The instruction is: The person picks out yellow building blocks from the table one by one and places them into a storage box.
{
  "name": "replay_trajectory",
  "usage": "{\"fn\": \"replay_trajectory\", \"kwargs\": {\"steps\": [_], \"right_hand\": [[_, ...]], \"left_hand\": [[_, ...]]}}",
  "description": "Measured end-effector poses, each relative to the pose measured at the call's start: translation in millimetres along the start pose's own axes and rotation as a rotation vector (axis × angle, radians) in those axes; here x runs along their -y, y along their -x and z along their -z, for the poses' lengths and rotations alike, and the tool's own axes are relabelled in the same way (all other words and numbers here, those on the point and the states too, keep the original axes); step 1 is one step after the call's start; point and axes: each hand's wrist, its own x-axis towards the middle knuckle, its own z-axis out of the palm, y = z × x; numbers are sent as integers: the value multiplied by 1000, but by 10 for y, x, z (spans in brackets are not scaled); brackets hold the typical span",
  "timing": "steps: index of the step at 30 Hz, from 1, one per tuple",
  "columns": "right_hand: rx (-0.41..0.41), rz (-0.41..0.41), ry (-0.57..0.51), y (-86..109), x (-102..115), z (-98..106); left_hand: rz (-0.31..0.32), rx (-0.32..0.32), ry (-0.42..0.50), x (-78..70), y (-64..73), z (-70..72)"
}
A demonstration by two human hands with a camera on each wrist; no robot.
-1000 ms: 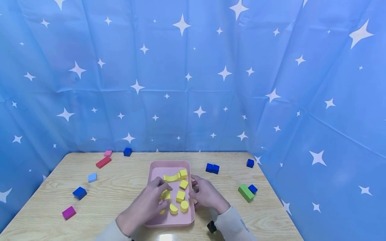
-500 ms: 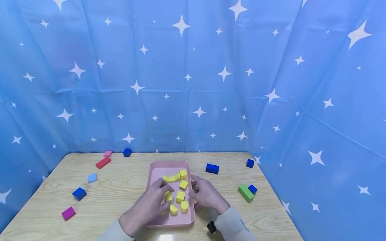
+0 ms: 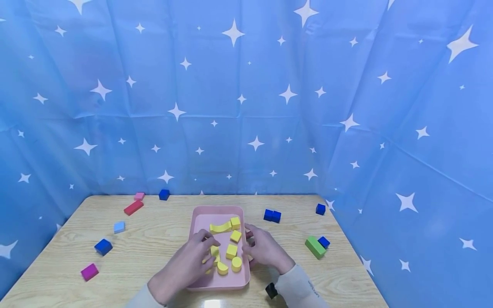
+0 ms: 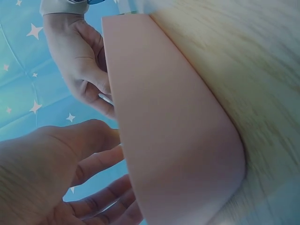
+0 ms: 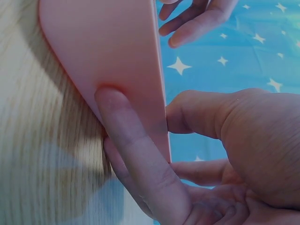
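Observation:
A pink tray (image 3: pixel 200 282) rests on the table with several yellow blocks in it. They include an arched block (image 3: pixel 221 228), a cylinder (image 3: pixel 236 264), a half-round block (image 3: pixel 222 268) and a cube (image 3: pixel 231 251). My left hand (image 3: pixel 194 259) reaches over the tray's left side, fingers spread and bent down around a yellow block (image 3: pixel 214 251); its fingertips are hidden behind the tray wall (image 4: pixel 168 117) in the left wrist view. With my right hand (image 3: pixel 263 248) I hold the tray's right wall, the thumb at the rim and a finger (image 5: pixel 126 122) against the outside.
Left of the tray lie magenta (image 3: pixel 90 272), blue (image 3: pixel 103 247), light blue (image 3: pixel 119 227), red (image 3: pixel 133 208) and pink (image 3: pixel 139 196) blocks. To the right are dark blue blocks (image 3: pixel 272 215) and a green block (image 3: pixel 315 247). A starry blue curtain (image 3: pixel 246 107) stands behind.
My left hand has shifted slightly among the yellow blocks, and the block beneath its fingers has moved a little. My right hand stays at the tray wall.

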Motion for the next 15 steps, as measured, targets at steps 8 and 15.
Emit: {"fn": "replay_trajectory", "kwargs": {"steps": [8,15], "right_hand": [[-3,-14,-17,-17,-6,-8],[-1,-8,-23,-15,-26,-3]], "left_hand": [[66,-21,-26,81,53,45],[135,-32,-26,185,92,96]]}}
